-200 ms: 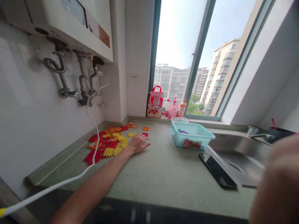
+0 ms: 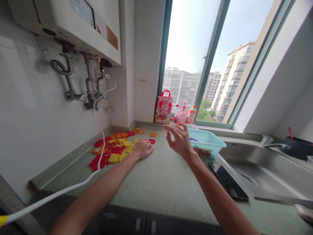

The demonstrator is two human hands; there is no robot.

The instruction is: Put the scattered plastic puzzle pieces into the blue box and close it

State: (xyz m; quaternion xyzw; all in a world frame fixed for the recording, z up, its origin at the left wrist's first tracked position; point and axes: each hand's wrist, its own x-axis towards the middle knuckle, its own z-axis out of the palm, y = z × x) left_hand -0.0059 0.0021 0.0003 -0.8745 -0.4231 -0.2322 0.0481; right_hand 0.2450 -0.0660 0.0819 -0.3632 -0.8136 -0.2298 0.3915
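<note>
A heap of red, orange and yellow toothed plastic pieces point(image 2: 112, 148) lies on the green counter by the left wall. My left hand point(image 2: 142, 148) rests on the counter at the heap's right edge, fingers curled down; what is under them is hidden. A single red piece point(image 2: 152, 141) lies just beyond it. My right hand point(image 2: 179, 138) hovers above the counter with fingers spread and empty, just left of a light blue plastic tub point(image 2: 207, 143) that holds something purple.
A black phone point(image 2: 228, 181) lies beside the steel sink point(image 2: 269, 173). A white cable point(image 2: 73, 186) crosses the counter from the wall heater point(image 2: 68, 23). A red bag point(image 2: 163, 109) and bottles point(image 2: 183, 114) stand on the window sill.
My right arm has swung in from the lower right, and its hand now hovers by the tub. The fingers of my left hand have curled in. The view shifted slightly.
</note>
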